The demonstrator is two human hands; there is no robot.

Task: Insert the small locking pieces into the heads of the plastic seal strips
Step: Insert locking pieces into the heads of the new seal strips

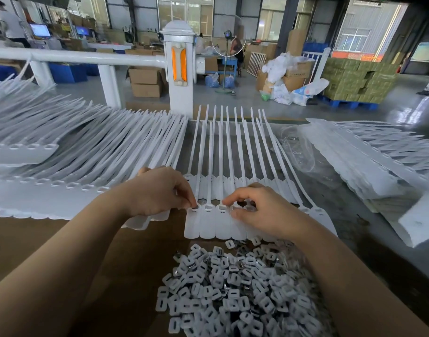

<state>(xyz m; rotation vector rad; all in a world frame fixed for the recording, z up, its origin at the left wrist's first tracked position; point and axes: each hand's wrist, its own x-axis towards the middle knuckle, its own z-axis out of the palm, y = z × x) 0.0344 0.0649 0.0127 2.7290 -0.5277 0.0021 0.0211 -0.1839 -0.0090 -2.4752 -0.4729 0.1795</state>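
Factory floor space with cartons, a white railing (74, 58) and stacked pallets is seen beyond a brown worktable (69, 242), on which everything is arranged around one landmark, the row of seal strips (215, 222) laid flat at the table's middle. Its heads are turned toward the person and its tails fanned away, apparently so that each socket is presented within easy reach. Just nearer than the row, a heap of small locking pieces (233, 288) is kept, probably to shorten each fetch. To the left of the row, a large spread of further strips (86, 147) is stacked; to its right, another pile (369, 164) and a clear plastic bag (298, 147) are placed. The left hand (159, 193) is held over the leftmost head, fingertips pinched at its socket, seemingly on a locking piece being pressed in, though the piece itself is hardly seen. The right hand (259, 210) is curled over heads further right; whether a piece is gripped beneath its fingers cannot be told.
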